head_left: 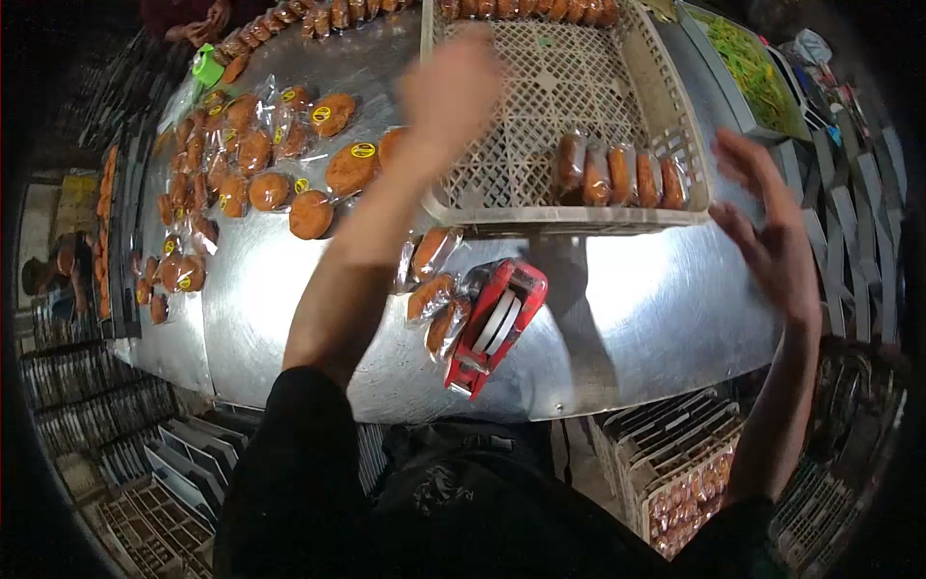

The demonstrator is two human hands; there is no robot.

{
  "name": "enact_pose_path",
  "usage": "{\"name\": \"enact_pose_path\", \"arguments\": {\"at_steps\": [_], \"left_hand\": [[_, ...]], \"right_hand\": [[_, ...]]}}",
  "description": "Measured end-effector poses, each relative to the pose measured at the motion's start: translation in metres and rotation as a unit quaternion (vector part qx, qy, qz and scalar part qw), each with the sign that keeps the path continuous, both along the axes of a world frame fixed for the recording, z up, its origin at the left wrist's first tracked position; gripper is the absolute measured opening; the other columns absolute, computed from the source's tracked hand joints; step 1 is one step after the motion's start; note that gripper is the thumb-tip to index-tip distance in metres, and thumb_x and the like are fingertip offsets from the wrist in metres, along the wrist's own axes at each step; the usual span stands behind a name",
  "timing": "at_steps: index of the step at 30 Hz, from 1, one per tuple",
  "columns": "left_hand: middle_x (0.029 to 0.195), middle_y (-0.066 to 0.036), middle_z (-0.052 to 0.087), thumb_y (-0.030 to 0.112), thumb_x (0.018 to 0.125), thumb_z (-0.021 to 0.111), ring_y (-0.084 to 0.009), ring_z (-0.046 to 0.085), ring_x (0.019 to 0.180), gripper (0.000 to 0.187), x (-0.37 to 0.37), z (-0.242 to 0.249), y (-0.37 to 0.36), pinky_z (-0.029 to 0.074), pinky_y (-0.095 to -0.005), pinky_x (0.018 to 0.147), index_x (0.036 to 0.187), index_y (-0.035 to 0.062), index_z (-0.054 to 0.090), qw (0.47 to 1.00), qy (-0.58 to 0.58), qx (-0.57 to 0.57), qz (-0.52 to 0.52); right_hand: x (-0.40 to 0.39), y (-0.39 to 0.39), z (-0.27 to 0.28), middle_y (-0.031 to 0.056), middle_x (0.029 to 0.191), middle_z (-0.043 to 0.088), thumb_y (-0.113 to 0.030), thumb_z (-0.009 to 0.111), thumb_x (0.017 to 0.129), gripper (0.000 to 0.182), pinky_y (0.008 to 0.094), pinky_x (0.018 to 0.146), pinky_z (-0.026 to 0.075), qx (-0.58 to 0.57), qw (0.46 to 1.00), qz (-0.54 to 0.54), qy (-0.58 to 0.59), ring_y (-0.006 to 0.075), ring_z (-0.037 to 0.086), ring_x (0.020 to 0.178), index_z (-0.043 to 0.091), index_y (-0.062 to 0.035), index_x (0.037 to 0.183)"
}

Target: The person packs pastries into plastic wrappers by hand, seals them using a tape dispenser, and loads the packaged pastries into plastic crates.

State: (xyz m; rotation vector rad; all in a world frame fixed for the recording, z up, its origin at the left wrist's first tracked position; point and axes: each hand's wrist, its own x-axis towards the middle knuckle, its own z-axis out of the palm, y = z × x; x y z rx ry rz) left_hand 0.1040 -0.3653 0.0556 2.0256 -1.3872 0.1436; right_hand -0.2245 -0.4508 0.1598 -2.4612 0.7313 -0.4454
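My left hand [455, 92], smeared by motion, is over the left side of a pale plastic crate [569, 214]; its fingers cannot be made out. Off the crate's right side, my right hand [767, 222] has its fingers apart and holds nothing. Inside the crate, several wrapped brown buns [622, 176] stand on edge in a row at the near right, and another row of buns [531, 10] lines the far side. A red tape dispenser [497, 328] with a white roll lies on the metal table, beside a few wrapped buns [431, 297].
Many wrapped buns [256, 151], some with yellow stickers, cover the table's left part. A bright green object [205, 66] stands behind them. A tray of green and yellow pieces [748, 72] is at the far right. Below the table's front edge sits a filled crate [690, 497]. Another person's hand [198, 29] shows at the far left.
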Motion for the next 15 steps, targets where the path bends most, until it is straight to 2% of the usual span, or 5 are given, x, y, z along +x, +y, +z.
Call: {"name": "enact_pose_path", "arguments": {"at_steps": [2,4,7,8,15], "left_hand": [[0.104,-0.013,0.07,0.038,0.08,0.068,-0.0304,0.067,0.097,0.053,0.081,-0.021,0.036,0.052,-0.0449,0.083,0.122,0.0074,0.057,0.986,0.023,0.048,0.155],[0.123,-0.016,0.062,0.037,0.075,0.068,-0.0406,0.059,0.113,0.058,0.142,-0.09,0.041,0.038,-0.0533,0.104,0.122,0.0069,0.055,0.921,-0.14,0.313,0.182],[0.135,-0.026,0.051,0.039,0.074,0.066,-0.0461,0.025,0.14,0.075,0.12,-0.088,0.048,0.012,-0.0625,0.113,0.136,0.0019,0.046,0.847,-0.074,0.526,0.019],[0.119,-0.028,0.06,0.037,0.073,0.069,-0.0423,0.046,0.128,0.071,0.112,-0.106,0.064,0.01,-0.0603,0.114,0.128,-0.0025,0.047,0.912,-0.127,0.391,0.014],[0.088,-0.02,0.068,0.034,0.076,0.071,-0.04,0.067,0.077,0.045,0.039,-0.06,0.206,0.048,-0.0506,0.086,0.101,0.0025,0.051,0.98,-0.082,0.176,0.042]], "right_hand": [[-0.018,0.035,-0.002,0.0129,0.127,0.058,-0.024,0.072,0.084,0.057,0.0415,0.1,0.044,0.067,0.997,-0.032,0.016,0.0252,0.055,0.115,0.05,-0.0071,0.133],[-0.024,0.063,-0.032,0.0111,0.119,0.062,-0.006,0.071,0.082,0.045,0.0356,0.094,0.047,0.071,0.995,-0.019,-0.072,0.0213,0.057,0.107,0.056,-0.0054,0.124],[0.007,0.123,-0.026,0.0092,0.11,0.065,-0.002,0.071,0.081,0.036,0.0314,0.09,0.048,0.086,0.995,-0.055,-0.01,0.018,0.058,0.101,0.06,-0.001,0.116],[0.017,0.145,-0.032,0.011,0.111,0.065,-0.004,0.071,0.081,0.036,0.0332,0.091,0.048,0.106,0.994,-0.034,-0.017,0.0207,0.059,0.101,0.061,-0.0016,0.116],[0.151,0.221,-0.099,0.0221,0.09,0.068,-0.025,0.066,0.087,0.041,0.0416,0.084,0.049,-0.073,0.98,-0.023,0.186,0.0363,0.065,0.09,0.053,-0.0071,0.122]]}}
